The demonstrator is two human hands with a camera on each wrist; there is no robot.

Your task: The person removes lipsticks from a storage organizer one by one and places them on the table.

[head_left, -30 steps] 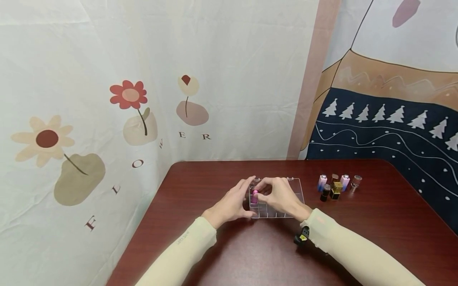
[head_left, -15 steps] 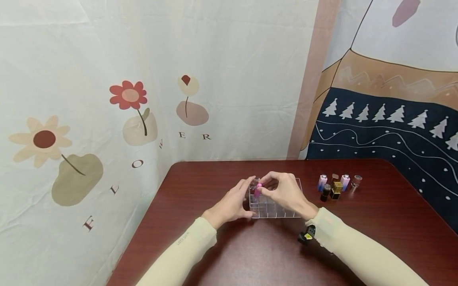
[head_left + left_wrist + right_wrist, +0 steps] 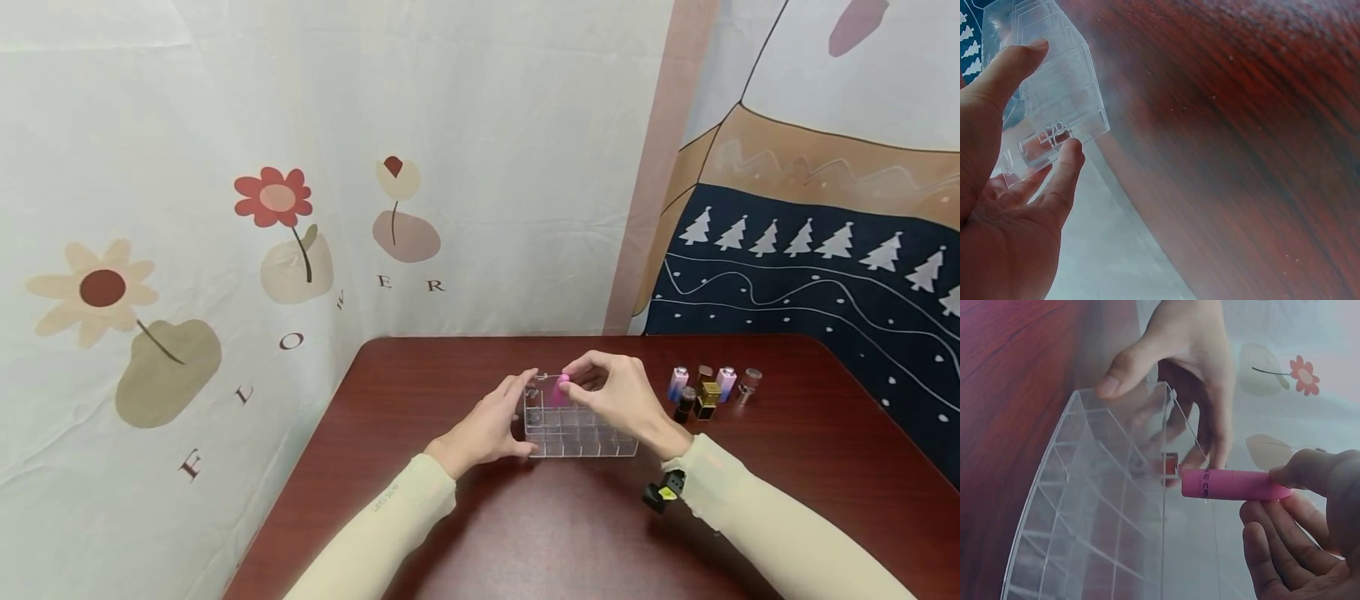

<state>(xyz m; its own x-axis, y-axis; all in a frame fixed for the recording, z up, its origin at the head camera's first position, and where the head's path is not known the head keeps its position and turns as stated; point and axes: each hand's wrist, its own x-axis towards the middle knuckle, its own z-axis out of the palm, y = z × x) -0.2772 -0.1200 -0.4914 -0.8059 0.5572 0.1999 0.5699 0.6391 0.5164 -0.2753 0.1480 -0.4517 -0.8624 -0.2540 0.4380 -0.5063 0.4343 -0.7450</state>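
Note:
A clear plastic organizer (image 3: pixel 581 442) divided into small compartments stands on the table. My left hand (image 3: pixel 491 421) holds its left end, the thumb (image 3: pixel 1019 65) on one side and the fingers on the other. Between thumb and fingertips my right hand (image 3: pixel 618 396) pinches a pink lipstick (image 3: pixel 1229 485) by its rounded end. In the right wrist view the lipstick's flat end points toward the organizer, and dark lettering shows near that end. The head view has it over the back row, left of the middle. A small tube with a square top (image 3: pixel 1171 465) sits in a left compartment.
Several lipsticks stand in a group to the right of the organizer, among them a pink-and-blue one (image 3: pixel 678 383), a gold-and-black one (image 3: pixel 707 402) and a clear-capped one (image 3: pixel 748 385). Behind the reddish-brown table (image 3: pixel 480 517) hangs a printed curtain (image 3: pixel 510 167).
My right hand has lifted the pink lipstick out of the organizer's left side and carried it up and to the right. The left hand has stayed at the organizer's left end.

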